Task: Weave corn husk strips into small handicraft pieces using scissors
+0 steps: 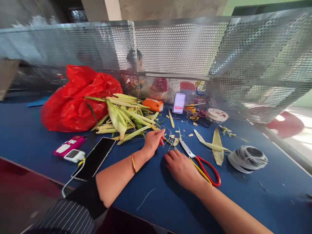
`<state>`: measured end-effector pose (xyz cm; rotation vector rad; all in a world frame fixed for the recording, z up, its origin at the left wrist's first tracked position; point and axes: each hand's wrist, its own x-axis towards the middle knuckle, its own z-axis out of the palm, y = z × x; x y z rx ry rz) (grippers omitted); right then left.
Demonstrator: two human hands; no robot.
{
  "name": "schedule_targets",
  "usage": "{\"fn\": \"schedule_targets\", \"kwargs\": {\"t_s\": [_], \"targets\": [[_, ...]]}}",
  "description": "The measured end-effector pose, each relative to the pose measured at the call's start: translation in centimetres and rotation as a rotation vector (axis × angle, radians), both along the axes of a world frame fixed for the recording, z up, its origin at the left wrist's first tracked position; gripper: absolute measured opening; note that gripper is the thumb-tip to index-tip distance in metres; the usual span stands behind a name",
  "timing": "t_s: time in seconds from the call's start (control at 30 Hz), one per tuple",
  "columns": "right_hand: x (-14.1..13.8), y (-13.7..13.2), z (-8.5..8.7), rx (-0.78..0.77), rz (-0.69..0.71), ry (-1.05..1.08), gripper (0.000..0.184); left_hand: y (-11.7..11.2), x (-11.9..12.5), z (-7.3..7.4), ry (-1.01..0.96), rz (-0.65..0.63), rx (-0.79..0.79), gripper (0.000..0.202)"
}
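Note:
My left hand (pixel 153 142), with a gold bangle on the wrist, is pinched closed beside a heap of pale green corn husks (pixel 131 118). What sits between its fingertips is too small to make out. Close by on the right, my right hand (pixel 181 166) is curled palm down just above the blue table, its fingertips partly hidden. Scissors (pixel 192 154) with one red and one yellow handle lie just beyond that hand, partly covered by it. Thin stalks and husk scraps (pixel 175 141) are scattered between and ahead of both hands.
A red plastic bag (pixel 80 100) bulges behind the husks. A black phone (pixel 97 157) and a magenta-and-white power adapter (pixel 70 148) lie left. Right are a spool of grey thread (pixel 248 159), loose husk pieces (pixel 217 148) and a tape roll (pixel 216 114). A perforated metal screen (pixel 175 48) stands behind.

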<state>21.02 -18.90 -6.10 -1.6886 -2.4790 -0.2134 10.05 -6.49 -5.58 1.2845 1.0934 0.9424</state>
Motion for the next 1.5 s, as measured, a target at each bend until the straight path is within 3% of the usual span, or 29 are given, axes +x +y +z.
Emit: {"fn": "schedule_targets", "kwargs": {"t_s": [0.13, 0.23, 0.3, 0.37, 0.5, 0.53, 0.7, 0.8, 0.97, 1.07, 1.17, 1.23, 1.3, 1.4, 1.5], "targets": [[0.8, -0.2, 0.0, -0.025, 0.029, 0.033, 0.007, 3.9, -2.4, 1.7, -0.097, 0.366, 0.277, 0.021], [0.9, -0.1, -0.4, 0.001, 0.042, 0.014, 0.009, 6.7, -5.8, 3.4, -0.035, 0.606, 0.451, 0.013], [1.0, 0.0, -0.7, 0.019, 0.046, -0.005, 0.008, 7.8, -8.3, 4.4, 0.164, 0.675, 0.577, 0.017], [1.4, 0.1, -1.0, 0.036, -0.002, -0.042, 0.006, 8.4, -10.2, 5.2, 0.483, 0.679, 0.633, 0.017], [2.4, 0.2, -1.3, 0.087, -0.178, -0.099, 0.007, 9.1, -11.3, 5.5, 1.007, 0.449, 0.658, 0.026], [2.6, 0.2, -1.4, 0.102, -0.199, -0.103, 0.006, 9.2, -11.0, 5.3, 1.042, 0.399, 0.681, 0.027], [2.9, 0.1, -1.7, 0.149, -0.202, -0.123, 0.006, 9.5, -8.7, 3.9, 1.097, 0.163, 0.803, 0.032], [2.8, 0.2, -1.5, 0.136, -0.205, -0.131, 0.006, 9.5, -7.9, 3.3, 1.108, 0.086, 0.842, 0.027], [2.7, 0.2, -0.7, 0.075, -0.216, -0.074, 0.013, 7.8, -7.3, 4.7, 1.065, 0.089, 0.913, 0.028], [3.1, 0.3, -0.2, 0.104, -0.242, 0.228, 0.022, 4.2, -6.0, 5.7, 0.807, 0.055, 1.074, 0.030], [3.5, 0.5, 0.5, 0.061, -0.352, 0.910, 0.034, -0.4, -4.1, 5.5, 0.619, -0.137, 1.204, 0.031], [3.6, 0.5, 1.1, -0.133, -0.398, 1.377, 0.046, -2.7, -3.1, 4.7, 0.565, -0.304, 1.249, 0.031], [3.4, 0.5, 1.7, -0.383, -0.366, 1.678, 0.049, -3.7, -2.5, 3.7, 0.532, -0.477, 1.254, 0.028], [2.9, 0.6, 2.0, -0.523, -0.338, 1.820, 0.042, -3.2, -2.1, 2.4, 0.471, -0.537, 1.261, 0.025], [2.8, 0.7, 1.5, -0.412, -0.401, 1.797, 0.041, -2.4, -1.8, 1.5, 0.407, -0.458, 1.347, 0.025]]}}
